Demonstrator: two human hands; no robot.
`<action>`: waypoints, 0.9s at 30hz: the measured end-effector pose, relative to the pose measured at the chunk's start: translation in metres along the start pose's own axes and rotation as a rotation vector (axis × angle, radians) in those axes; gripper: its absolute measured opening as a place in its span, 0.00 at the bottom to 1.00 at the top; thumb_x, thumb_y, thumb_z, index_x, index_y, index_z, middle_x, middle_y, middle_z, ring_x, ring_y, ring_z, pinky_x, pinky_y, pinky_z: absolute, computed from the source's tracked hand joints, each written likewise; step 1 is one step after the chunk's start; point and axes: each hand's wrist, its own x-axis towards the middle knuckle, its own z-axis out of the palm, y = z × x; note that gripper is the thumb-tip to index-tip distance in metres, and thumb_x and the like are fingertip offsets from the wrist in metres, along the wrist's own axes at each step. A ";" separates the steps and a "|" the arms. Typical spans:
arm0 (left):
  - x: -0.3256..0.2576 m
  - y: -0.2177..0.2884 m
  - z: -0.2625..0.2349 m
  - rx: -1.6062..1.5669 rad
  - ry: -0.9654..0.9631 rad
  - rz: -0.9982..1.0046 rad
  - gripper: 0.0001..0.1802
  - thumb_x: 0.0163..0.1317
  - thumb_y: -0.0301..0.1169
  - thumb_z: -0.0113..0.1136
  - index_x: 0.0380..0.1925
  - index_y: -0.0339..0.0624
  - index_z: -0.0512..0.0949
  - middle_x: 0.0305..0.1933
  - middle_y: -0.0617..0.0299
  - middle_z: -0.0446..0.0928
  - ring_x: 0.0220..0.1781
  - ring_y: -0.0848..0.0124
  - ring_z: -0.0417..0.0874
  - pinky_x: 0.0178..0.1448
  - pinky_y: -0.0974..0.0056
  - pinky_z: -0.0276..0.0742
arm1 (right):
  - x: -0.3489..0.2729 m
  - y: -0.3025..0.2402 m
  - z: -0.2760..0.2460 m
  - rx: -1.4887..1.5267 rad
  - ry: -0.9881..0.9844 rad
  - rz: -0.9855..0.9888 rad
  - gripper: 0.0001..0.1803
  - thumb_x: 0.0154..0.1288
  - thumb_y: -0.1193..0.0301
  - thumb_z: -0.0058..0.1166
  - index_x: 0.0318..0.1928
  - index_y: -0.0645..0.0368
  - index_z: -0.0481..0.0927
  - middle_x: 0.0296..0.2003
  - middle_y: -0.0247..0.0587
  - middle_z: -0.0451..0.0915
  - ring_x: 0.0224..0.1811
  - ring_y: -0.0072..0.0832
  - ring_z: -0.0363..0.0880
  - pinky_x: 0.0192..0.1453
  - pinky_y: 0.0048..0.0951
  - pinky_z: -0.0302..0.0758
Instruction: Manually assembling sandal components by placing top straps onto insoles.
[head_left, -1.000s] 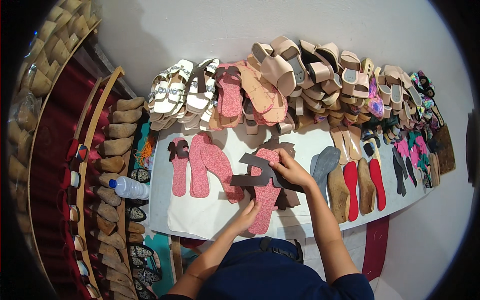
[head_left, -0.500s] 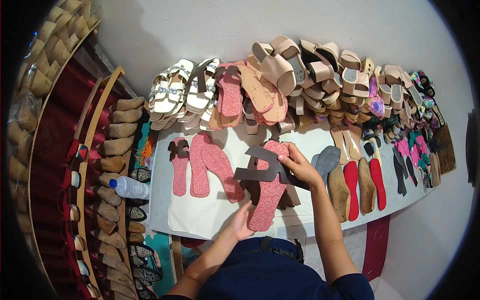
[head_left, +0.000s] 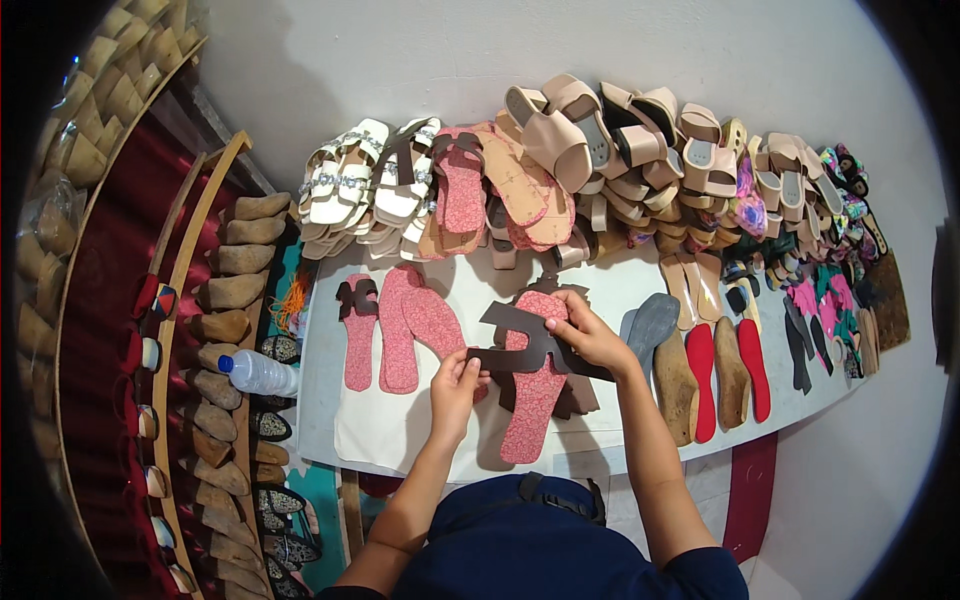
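Note:
A dark brown H-shaped sandal strap (head_left: 508,318) is stretched across a pink patterned insole (head_left: 530,415). My left hand (head_left: 455,392) pinches the strap's lower left tip between thumb and fingers. At the other side, my right hand (head_left: 597,340) is closed on the strap's right part, with the thumb on top near its middle. Whether the right fingers also grip the insole is hidden. Under the insole lies a pile of dark brown cut pieces (head_left: 578,397). Left of my hands are two overlapping pink insoles (head_left: 398,345) and a pink insole with a brown strap (head_left: 358,350).
Sandals (head_left: 345,185) and beige heeled slides (head_left: 560,140) are heaped along the wall. Wooden lasts (head_left: 677,385), red insoles (head_left: 703,380) and a grey sole (head_left: 652,322) lie to the right. A water bottle (head_left: 262,374) stands left, beside racks of lasts (head_left: 232,293).
My left hand has moved up from beside the insole's lower end and taken hold of the strap's left tip. The strap now sits slightly lower over the insole.

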 end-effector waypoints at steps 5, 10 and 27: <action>0.002 -0.003 0.002 -0.661 -0.250 -0.466 0.12 0.62 0.27 0.43 0.45 0.36 0.68 0.36 0.63 0.72 0.32 0.78 0.71 0.37 0.74 0.70 | -0.001 0.010 -0.002 0.014 -0.002 -0.030 0.18 0.62 0.65 0.45 0.48 0.62 0.60 0.35 0.32 0.67 0.38 0.18 0.64 0.45 0.19 0.63; -0.004 -0.004 0.011 -0.747 -0.349 -0.526 0.13 0.63 0.28 0.42 0.47 0.40 0.65 0.41 0.64 0.70 0.39 0.77 0.70 0.43 0.71 0.67 | 0.000 0.010 0.002 -0.039 -0.022 -0.016 0.18 0.62 0.66 0.45 0.48 0.62 0.60 0.37 0.33 0.67 0.39 0.18 0.64 0.46 0.19 0.63; 0.001 -0.017 0.015 -0.652 -0.263 -0.405 0.15 0.60 0.22 0.40 0.48 0.35 0.63 0.48 0.58 0.69 0.50 0.70 0.70 0.57 0.66 0.64 | 0.003 0.017 0.010 -0.035 -0.021 0.001 0.18 0.62 0.65 0.45 0.48 0.62 0.60 0.35 0.33 0.68 0.37 0.18 0.64 0.44 0.20 0.64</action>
